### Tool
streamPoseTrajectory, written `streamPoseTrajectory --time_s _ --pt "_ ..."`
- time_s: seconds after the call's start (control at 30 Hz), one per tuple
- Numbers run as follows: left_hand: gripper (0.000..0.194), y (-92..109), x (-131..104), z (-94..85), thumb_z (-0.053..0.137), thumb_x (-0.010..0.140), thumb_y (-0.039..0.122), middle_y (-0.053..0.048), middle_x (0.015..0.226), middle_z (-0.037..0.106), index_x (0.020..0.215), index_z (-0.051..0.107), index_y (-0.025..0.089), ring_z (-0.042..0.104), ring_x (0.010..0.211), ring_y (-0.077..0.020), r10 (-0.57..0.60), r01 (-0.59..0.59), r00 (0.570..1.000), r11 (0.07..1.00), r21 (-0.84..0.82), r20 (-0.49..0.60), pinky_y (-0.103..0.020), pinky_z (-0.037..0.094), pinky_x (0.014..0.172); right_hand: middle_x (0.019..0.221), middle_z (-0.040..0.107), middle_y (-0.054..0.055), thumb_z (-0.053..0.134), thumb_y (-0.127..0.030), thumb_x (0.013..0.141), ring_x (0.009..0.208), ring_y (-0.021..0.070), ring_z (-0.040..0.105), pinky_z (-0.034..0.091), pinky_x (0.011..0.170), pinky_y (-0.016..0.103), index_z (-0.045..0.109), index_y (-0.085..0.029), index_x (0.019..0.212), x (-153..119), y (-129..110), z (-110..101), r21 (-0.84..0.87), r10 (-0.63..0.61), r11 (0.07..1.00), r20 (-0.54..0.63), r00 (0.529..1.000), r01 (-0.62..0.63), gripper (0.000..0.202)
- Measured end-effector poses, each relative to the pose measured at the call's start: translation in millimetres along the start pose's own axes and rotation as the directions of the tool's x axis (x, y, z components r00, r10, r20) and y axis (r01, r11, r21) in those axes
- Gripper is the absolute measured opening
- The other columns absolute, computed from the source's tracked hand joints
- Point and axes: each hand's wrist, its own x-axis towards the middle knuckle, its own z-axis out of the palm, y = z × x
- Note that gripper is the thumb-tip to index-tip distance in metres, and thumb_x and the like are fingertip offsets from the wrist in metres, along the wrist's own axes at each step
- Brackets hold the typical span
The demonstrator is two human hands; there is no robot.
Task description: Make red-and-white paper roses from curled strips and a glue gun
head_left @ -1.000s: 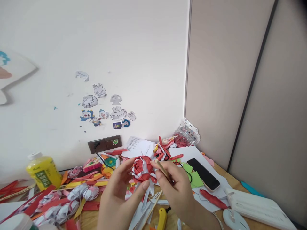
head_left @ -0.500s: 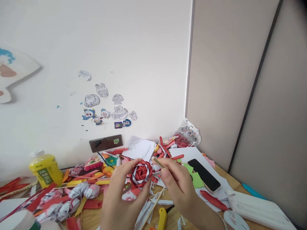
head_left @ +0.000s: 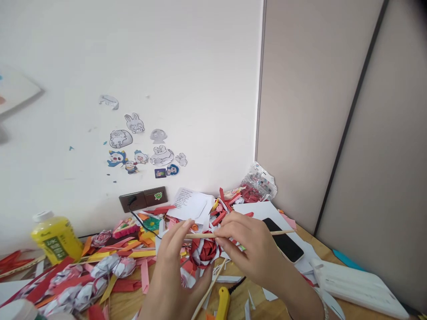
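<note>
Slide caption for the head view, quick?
Left hand holding a red-and-white paper rose, right hand gripping a stick.

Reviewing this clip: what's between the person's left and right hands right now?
In the head view, a red-and-white paper flower and part of a thin wooden stick lie between the left hand and right hand.

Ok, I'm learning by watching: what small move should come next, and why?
Perhaps press the wooden stick gently against the upper folds of the paper flower: the right hand holds the stick across that edge in this view, while the left hand cups the flower.
</note>
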Motion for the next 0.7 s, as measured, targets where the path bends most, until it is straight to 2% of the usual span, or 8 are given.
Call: streamPoseTrajectory --time_s 0.17,0.37,0.47,0.57,0.7 --pt "0.055 -0.5 1.6 -0.6 0.056 0.081 0.018 -0.011 0.123 0.053 0.131 0.038 0.028 0.053 0.119 -0.0277 0.074 -0.077 0.996 0.995 0.066 0.045 -0.045 0.051 0.091 0.078 0.065 0.006 0.050 -0.030 0.093 0.068 0.0157 0.059 0.046 0.060 0.027 0.065 -0.016 0.084 0.1 -3.1 -1.1 -0.021 0.022 1.000 -0.009 1.000 -0.022 0.023" --pt "0.058 0.6 0.3 0.7 0.053 0.084 0.011 -0.010 0.126 0.050 0.135 0.034 0.031 0.052 0.120 -0.0243 0.149 -0.155 0.986 0.982 0.104 0.070 -0.038 0.051 0.090 0.066 0.058 -0.001 0.054 -0.019 0.088 0.061 0.0120 0.053 0.038 0.054 0.023 0.064 -0.018 0.075 2.6 -9.6 -2.5 0.138 0.245 0.958 0.069 0.967 -0.253 0.016" --pt "0.063 1.0 1.0 0.6 0.054 0.084 0.009 -0.009 0.127 0.050 0.138 0.030 0.032 0.051 0.120 -0.0235 0.209 -0.214 0.976 0.970 0.111 0.056 -0.037 0.051 0.090 0.067 0.059 -0.002 0.054 -0.018 0.087 0.058 0.0106 0.051 0.036 0.053 0.023 0.062 -0.018 0.073 2.5 -12.0 -3.8 0.151 0.305 0.936 0.095 0.948 -0.317 0.016" --pt "0.068 0.2 3.8 -1.6 0.055 0.083 0.008 -0.009 0.126 0.050 0.141 0.027 0.031 0.051 0.120 -0.0226 0.285 -0.289 0.957 0.944 0.158 0.050 -0.034 0.051 0.089 0.066 0.060 -0.002 0.051 -0.020 0.089 0.057 0.0104 0.051 0.035 0.052 0.022 0.061 -0.018 0.072 1.5 -11.4 -4.1 0.112 0.311 0.940 0.106 0.944 -0.322 0.020" --pt "0.073 -3.0 7.0 -5.3 0.055 0.081 0.006 -0.010 0.127 0.048 0.143 0.023 0.027 0.048 0.121 -0.0217 0.365 -0.377 0.926 0.905 0.199 0.095 -0.031 0.049 0.091 0.066 0.062 -0.001 0.047 -0.022 0.092 0.057 0.0112 0.053 0.035 0.053 0.023 0.062 -0.018 0.077 -0.7 -6.1 -1.3 0.014 0.223 0.974 0.090 0.970 -0.226 0.022"
